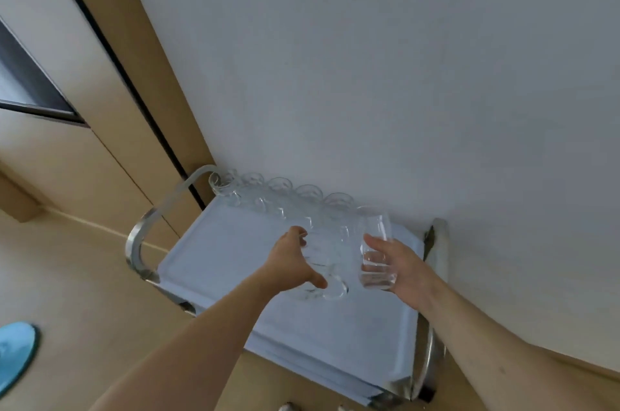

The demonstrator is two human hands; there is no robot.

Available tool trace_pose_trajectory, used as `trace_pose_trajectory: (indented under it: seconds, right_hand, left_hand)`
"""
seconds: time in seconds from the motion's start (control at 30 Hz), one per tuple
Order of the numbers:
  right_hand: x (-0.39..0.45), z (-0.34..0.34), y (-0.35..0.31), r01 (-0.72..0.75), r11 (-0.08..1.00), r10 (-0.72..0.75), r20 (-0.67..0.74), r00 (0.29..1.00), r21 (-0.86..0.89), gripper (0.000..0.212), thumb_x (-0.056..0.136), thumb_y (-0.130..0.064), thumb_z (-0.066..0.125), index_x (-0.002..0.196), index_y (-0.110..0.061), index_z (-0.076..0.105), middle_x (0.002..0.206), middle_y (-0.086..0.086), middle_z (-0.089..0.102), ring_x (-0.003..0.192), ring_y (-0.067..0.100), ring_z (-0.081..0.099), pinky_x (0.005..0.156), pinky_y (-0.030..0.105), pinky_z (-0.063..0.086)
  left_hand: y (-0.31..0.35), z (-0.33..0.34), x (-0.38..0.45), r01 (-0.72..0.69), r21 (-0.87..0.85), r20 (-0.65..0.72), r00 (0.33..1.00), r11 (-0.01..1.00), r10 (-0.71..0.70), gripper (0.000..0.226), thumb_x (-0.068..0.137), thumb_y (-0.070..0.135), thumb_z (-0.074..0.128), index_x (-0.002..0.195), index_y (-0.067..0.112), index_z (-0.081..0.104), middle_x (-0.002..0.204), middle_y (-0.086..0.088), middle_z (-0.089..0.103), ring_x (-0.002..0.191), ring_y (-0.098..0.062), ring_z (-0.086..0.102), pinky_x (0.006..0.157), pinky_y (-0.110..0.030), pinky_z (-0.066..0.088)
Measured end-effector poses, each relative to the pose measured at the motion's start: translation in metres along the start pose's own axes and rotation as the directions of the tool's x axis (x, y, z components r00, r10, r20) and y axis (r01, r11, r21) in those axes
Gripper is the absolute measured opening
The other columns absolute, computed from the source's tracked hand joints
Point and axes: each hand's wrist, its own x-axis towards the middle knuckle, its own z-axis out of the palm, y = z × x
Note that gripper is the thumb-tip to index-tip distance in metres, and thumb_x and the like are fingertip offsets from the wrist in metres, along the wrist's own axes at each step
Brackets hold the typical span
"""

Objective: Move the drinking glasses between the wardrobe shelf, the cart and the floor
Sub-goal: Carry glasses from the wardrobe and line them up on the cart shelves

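Over the cart's tray (218,253), near its far edge by the wall (369,58), the right hand (399,268) gripped one tumbler (375,253), fingers curled round its lower half, probably to set it beside the others. Left hand (295,263) curled round the near glasses (327,279) of the cluster, apparently steadying them. More glasses lined the far edge (281,185), likely kept back to leave working room.

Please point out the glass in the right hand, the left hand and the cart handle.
glass (375,253): head view, its clear side wall.
left hand (292,259): head view, back of hand.
cart handle (157,212): head view, curved metal bar.
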Motion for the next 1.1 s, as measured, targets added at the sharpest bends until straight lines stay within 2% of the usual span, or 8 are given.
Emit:
trace_pose_trajectory:
  seconds: [0.1, 0.17, 0.27, 0.4, 0.5, 0.7, 0.93, 1.1]
  right_hand:
    - [0.000, 0.008, -0.002, 0.034, 0.999, -0.033, -0.077, 0.996, 0.005, 0.054, 0.063, -0.048, 0.095, 0.090, -0.018, 0.060, 0.092, 0.012, 0.055, 0.087, 0.034, 0.053, 0.078, 0.046, 0.048]
    - [-0.002, 0.012, -0.004, 0.058, 0.998, -0.054, -0.110, 0.993, 0.036, 0.048, 0.065, -0.048, 0.094, 0.078, -0.023, 0.055, 0.085, 0.011, 0.048, 0.076, 0.030, 0.050, 0.067, 0.039, 0.050]
    - [-0.006, 0.018, -0.010, 0.106, 0.991, -0.095, -0.133, 0.987, 0.076, 0.048, 0.077, -0.042, 0.087, 0.074, -0.022, 0.043, 0.074, 0.007, 0.038, 0.059, 0.020, 0.039, 0.053, 0.030, 0.038]
    - [-0.014, 0.024, -0.011, 0.140, 0.985, -0.108, -0.272, 0.956, 0.099, 0.053, 0.069, -0.042, 0.091, 0.093, -0.018, 0.051, 0.080, 0.007, 0.053, 0.069, 0.025, 0.052, 0.068, 0.038, 0.047]
    - [-0.016, 0.024, -0.009, 0.156, 0.981, -0.111, -0.324, 0.939, 0.115, 0.058, 0.064, -0.040, 0.092, 0.099, -0.018, 0.052, 0.084, 0.009, 0.053, 0.072, 0.027, 0.055, 0.070, 0.040, 0.051]
    - [-0.010, -0.003, -0.016, 0.196, 0.972, -0.133, -0.385, 0.913, 0.129, 0.053, 0.070, -0.037, 0.092, 0.103, -0.015, 0.057, 0.087, 0.008, 0.057, 0.070, 0.024, 0.058, 0.062, 0.039, 0.055]
    - [0.018, -0.049, -0.031, 0.209, 0.958, -0.121, -0.390, 0.913, 0.194, 0.050, 0.077, -0.029, 0.090, 0.108, -0.016, 0.054, 0.082, 0.002, 0.057, 0.062, 0.018, 0.057, 0.046, 0.029, 0.048]
    - [0.043, -0.072, -0.044, 0.208, 0.955, -0.120, -0.367, 0.922, 0.212, 0.044, 0.077, -0.029, 0.090, 0.096, -0.019, 0.052, 0.076, -0.002, 0.054, 0.055, 0.012, 0.057, 0.044, 0.027, 0.048]
  left_hand:
    - [0.005, -0.007, 0.020, -0.154, 0.141, 0.107, 0.984, 0.978, 0.140, 0.130, 0.049, 0.023, 0.100, 0.155, 0.029, 0.025, 0.137, -0.002, 0.041, 0.123, -0.021, 0.048, 0.102, -0.033, 0.048]
    - [0.008, -0.009, 0.031, -0.236, 0.226, 0.183, 0.963, 0.945, 0.197, 0.129, 0.053, 0.024, 0.098, 0.157, 0.031, 0.022, 0.143, -0.004, 0.033, 0.131, -0.025, 0.044, 0.106, -0.038, 0.047]
    - [0.008, -0.011, 0.046, -0.353, 0.299, 0.293, 0.918, 0.887, 0.266, 0.119, 0.056, 0.025, 0.096, 0.154, 0.030, 0.029, 0.140, -0.002, 0.031, 0.130, -0.026, 0.043, 0.104, -0.037, 0.049]
    - [0.010, -0.008, 0.063, -0.516, 0.325, 0.418, 0.830, 0.793, 0.369, 0.115, 0.056, 0.024, 0.096, 0.151, 0.028, 0.031, 0.145, 0.004, 0.028, 0.130, -0.023, 0.042, 0.100, -0.032, 0.049]
    - [0.016, -0.001, 0.077, -0.597, 0.348, 0.454, 0.782, 0.723, 0.428, 0.115, 0.056, 0.028, 0.096, 0.151, 0.027, 0.031, 0.147, 0.005, 0.028, 0.132, -0.024, 0.039, 0.104, -0.035, 0.045]
    - [0.042, 0.026, 0.110, -0.689, 0.446, 0.535, 0.717, 0.572, 0.446, 0.118, 0.059, 0.032, 0.095, 0.153, 0.023, 0.024, 0.150, 0.001, 0.028, 0.134, -0.026, 0.036, 0.109, -0.042, 0.042]
    - [0.076, 0.061, 0.151, -0.724, 0.550, 0.581, 0.690, 0.416, 0.433, 0.118, 0.063, 0.035, 0.091, 0.155, 0.020, 0.020, 0.150, -0.004, 0.030, 0.135, -0.028, 0.034, 0.111, -0.042, 0.036]
    - [0.095, 0.078, 0.180, -0.728, 0.576, 0.595, 0.685, 0.371, 0.421, 0.115, 0.063, 0.034, 0.091, 0.154, 0.017, 0.022, 0.148, -0.005, 0.034, 0.134, -0.028, 0.038, 0.114, -0.040, 0.035]
